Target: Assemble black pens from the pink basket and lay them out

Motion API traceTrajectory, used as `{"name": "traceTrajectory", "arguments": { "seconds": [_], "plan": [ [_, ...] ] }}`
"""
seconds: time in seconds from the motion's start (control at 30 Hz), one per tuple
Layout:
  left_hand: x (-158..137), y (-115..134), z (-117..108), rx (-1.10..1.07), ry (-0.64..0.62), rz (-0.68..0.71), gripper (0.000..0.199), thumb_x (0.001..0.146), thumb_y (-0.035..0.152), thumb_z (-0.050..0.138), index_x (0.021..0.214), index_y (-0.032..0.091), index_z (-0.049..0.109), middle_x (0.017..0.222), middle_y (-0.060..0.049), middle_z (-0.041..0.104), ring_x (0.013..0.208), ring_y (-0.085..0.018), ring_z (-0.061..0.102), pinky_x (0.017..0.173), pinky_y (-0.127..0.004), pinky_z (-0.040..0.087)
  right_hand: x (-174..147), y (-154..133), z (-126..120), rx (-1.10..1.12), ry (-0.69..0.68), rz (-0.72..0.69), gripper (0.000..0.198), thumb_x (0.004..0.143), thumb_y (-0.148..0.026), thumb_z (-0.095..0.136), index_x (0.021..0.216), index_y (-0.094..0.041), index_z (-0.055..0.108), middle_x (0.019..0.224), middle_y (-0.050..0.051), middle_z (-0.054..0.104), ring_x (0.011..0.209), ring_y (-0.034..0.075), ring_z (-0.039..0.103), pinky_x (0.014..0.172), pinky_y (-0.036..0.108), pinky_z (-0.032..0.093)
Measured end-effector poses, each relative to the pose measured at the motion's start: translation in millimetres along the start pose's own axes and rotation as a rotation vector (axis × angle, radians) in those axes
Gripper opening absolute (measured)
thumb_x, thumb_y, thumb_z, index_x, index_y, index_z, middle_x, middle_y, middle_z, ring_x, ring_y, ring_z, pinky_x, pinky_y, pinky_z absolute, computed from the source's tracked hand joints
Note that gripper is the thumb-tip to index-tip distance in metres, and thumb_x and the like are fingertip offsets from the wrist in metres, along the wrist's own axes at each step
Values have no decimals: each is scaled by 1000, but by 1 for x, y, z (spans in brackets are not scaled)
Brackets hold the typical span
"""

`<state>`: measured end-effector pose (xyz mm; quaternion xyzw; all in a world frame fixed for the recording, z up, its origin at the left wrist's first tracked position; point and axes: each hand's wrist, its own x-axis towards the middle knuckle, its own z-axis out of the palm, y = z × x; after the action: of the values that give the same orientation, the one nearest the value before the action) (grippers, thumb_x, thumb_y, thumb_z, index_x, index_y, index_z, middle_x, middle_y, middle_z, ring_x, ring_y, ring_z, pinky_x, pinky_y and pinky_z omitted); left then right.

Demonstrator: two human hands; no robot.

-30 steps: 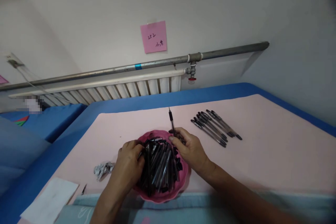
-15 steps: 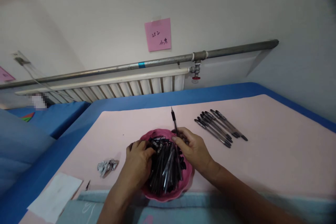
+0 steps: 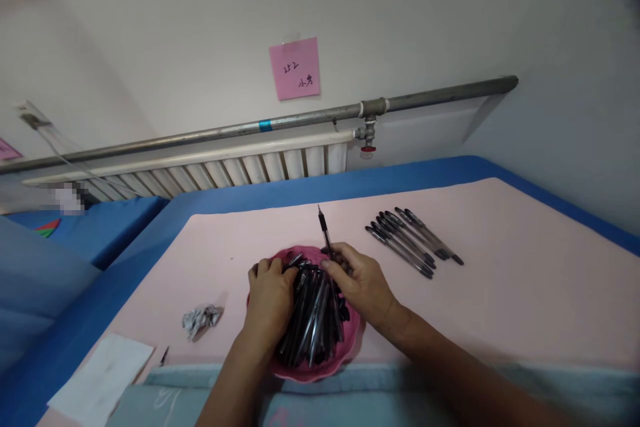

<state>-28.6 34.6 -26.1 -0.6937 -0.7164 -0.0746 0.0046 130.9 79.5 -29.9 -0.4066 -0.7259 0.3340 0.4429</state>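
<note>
A pink basket (image 3: 345,353) with a wavy rim is full of black-and-clear pens (image 3: 313,320) and black caps. My right hand (image 3: 365,283) pinches an uncapped pen (image 3: 325,230) at the basket's far right rim; its tip points up and away from me. My left hand (image 3: 270,293) reaches over the left rim, fingers curled down among the caps at the far side. What its fingertips hold, if anything, is hidden. Several capped pens (image 3: 407,240) lie side by side on the pink sheet to the right.
Crumpled grey paper (image 3: 201,320), a white sheet (image 3: 103,380) and a small dark pen tip (image 3: 165,355) lie at the left. A light blue cloth (image 3: 380,400) runs along the near edge. Behind the blue-edged table are a radiator (image 3: 270,163) and a pipe (image 3: 210,136).
My left hand has shifted slightly up and right over the basket, its fingers moving among the caps. The right hand still holds the pen upright. The whole view has shifted a little.
</note>
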Motion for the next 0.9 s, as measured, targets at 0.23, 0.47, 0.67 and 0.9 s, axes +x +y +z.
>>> {"name": "traceTrajectory", "arguments": {
  "seconds": [0.23,0.47,0.67,0.9],
  "plan": [
    [3,5,0,52,-4,-13,36,85,23,33,101,24,65,101,-11,61,94,-30,45,81,-48,31,0,-1,0,-10,-14,9,14,78,-24,52,88,-19,61,75,-1,65,67,13,59,65,24,45],
    [7,4,2,56,18,-31,30,83,26,39,89,21,68,93,-12,62,92,-29,46,78,-46,32,0,0,1,-17,-5,5,13,78,-24,52,87,-19,61,77,1,66,68,14,59,65,25,45],
    [3,-4,-3,-323,161,-97,21,80,28,48,86,23,67,87,-6,61,88,-23,51,81,-41,36,0,1,0,-36,-24,0,14,79,-23,51,89,-20,60,75,0,66,66,14,59,64,25,45],
    [-8,-24,-18,-1292,312,-358,18,68,33,63,80,19,66,79,0,65,75,-14,57,70,-26,43,-5,-2,-2,-228,-197,-234,22,83,-22,47,102,-24,59,94,1,67,85,16,61,76,29,46]
  ]
}}
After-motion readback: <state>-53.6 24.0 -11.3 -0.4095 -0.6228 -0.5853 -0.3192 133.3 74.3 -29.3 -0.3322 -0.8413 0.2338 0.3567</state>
